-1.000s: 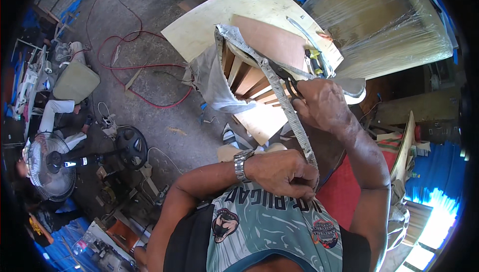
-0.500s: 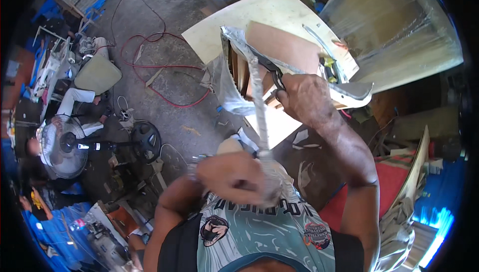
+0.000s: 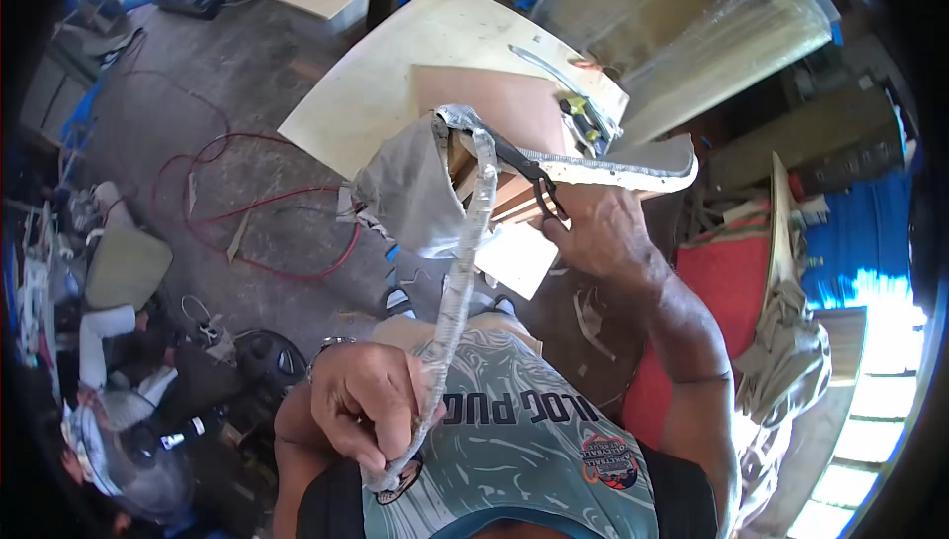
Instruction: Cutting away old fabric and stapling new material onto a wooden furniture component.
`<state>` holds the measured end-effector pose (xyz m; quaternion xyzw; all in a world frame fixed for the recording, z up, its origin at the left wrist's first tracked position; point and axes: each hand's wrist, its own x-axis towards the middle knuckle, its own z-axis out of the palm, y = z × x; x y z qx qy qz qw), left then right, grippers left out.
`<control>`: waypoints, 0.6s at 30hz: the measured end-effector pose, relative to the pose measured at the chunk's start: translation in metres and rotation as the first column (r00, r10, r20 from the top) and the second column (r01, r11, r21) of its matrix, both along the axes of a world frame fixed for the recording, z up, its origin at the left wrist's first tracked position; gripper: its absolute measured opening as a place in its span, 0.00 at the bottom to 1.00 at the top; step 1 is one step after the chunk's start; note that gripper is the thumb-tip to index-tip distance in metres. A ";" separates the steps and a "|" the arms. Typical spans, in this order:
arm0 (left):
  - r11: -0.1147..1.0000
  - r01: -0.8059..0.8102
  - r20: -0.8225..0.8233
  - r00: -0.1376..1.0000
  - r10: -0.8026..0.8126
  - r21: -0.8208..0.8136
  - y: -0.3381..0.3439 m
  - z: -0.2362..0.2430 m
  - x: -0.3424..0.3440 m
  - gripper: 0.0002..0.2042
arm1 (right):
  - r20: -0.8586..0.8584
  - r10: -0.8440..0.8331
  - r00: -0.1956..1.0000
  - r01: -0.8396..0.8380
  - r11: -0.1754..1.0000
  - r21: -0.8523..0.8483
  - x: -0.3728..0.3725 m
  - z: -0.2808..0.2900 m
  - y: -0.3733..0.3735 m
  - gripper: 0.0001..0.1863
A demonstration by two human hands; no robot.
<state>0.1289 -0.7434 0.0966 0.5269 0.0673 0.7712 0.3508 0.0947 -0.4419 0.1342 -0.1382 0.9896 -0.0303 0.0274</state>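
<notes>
My left hand (image 3: 368,401), close to my chest, pinches the end of a long, narrow grey-white strip (image 3: 461,277). The strip runs taut up to the edge of a wooden-framed piece (image 3: 512,198) partly covered in grey fabric (image 3: 407,193). My right hand (image 3: 603,233) is closed around the handles of black scissors (image 3: 524,165). Their blades lie at the piece's edge, by the strip's upper end; whether they touch the strip I cannot tell. A pale padded rim (image 3: 633,175) of the piece extends past my right hand.
Behind the piece stands a pale board (image 3: 346,84) bearing a pinkish sheet (image 3: 484,89) and a yellow-black tool (image 3: 583,124). A plastic-wrapped panel (image 3: 692,35) leans at far right. A red hose (image 3: 297,191) crosses the floor. A person (image 3: 114,346) and a fan (image 3: 143,460) are at left.
My left hand has moved down and left toward my chest, drawing the strip with it. My right hand keeps the scissors at the piece's edge. The view has shifted toward the right.
</notes>
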 end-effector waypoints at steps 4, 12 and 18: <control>0.987 0.136 -0.034 0.990 -0.133 0.091 -0.029 0.008 -0.025 0.06 | 0.102 -0.139 0.985 0.144 0.989 -0.045 0.008 0.006 -0.012 0.17; 0.992 0.120 -0.028 0.992 -0.119 0.044 -0.056 0.009 -0.037 0.06 | 0.055 -0.205 0.977 0.201 0.977 0.069 -0.018 0.009 -0.044 0.17; 0.975 0.158 -0.068 0.986 -0.150 0.153 -0.070 0.003 -0.050 0.08 | 0.121 -0.200 0.972 0.197 0.980 0.038 -0.017 0.022 -0.055 0.16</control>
